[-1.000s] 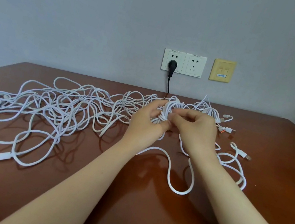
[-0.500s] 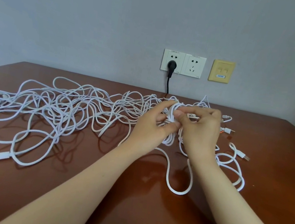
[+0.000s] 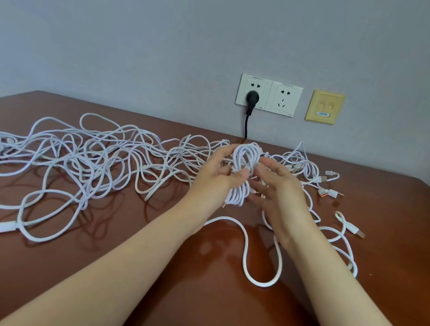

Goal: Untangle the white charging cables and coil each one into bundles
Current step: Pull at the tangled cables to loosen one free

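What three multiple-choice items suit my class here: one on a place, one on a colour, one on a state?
1. Where is the black plug? A) left socket B) right socket C) on the table
2. What colour is the far-right wall plate? A) white B) yellow C) black
3. What is the left hand doing? A) lying flat B) gripping a coiled bundle C) pointing
Answers: A, the plug sits in the left socket; B, that plate is yellow; B, it curls round the bundle.

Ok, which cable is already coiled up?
The bundle gripped in the left hand; the other cables lie loose and tangled on the table.
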A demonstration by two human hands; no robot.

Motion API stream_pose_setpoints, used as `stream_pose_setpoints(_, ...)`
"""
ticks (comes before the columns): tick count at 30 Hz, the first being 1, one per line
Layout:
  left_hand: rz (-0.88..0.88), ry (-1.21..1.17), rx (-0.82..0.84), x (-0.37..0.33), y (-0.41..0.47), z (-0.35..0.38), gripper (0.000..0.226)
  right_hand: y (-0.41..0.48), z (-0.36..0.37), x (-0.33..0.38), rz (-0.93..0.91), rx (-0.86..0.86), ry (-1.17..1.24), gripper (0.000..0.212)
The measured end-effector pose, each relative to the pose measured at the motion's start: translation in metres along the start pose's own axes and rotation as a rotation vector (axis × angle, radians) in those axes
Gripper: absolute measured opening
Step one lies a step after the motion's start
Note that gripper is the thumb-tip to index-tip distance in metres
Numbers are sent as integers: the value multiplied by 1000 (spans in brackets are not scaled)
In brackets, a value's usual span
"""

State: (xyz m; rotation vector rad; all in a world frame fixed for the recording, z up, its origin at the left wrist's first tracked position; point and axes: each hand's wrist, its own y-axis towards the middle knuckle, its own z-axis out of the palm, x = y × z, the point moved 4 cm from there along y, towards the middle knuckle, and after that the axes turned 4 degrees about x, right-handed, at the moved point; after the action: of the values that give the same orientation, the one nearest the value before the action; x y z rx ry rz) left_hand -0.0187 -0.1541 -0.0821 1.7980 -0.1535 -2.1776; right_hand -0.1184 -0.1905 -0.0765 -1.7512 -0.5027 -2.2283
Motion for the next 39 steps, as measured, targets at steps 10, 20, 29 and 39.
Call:
stream_pose_setpoints(10, 98, 126, 34, -3, 1, 0, 42, -7, 3, 0, -79, 73, -1, 13)
stream_pose_setpoints(20, 163, 318, 35, -6, 0, 1, 47, -4, -6, -1, -220, -177, -51, 5)
stream_pose_setpoints(29, 191, 238, 16, -7, 1, 1, 39, -1, 4, -3, -123, 55, 101, 29)
stream_pose_setpoints(39, 82, 56, -81, -9, 3, -13, 47, 0, 11, -4, -173, 189, -104, 33)
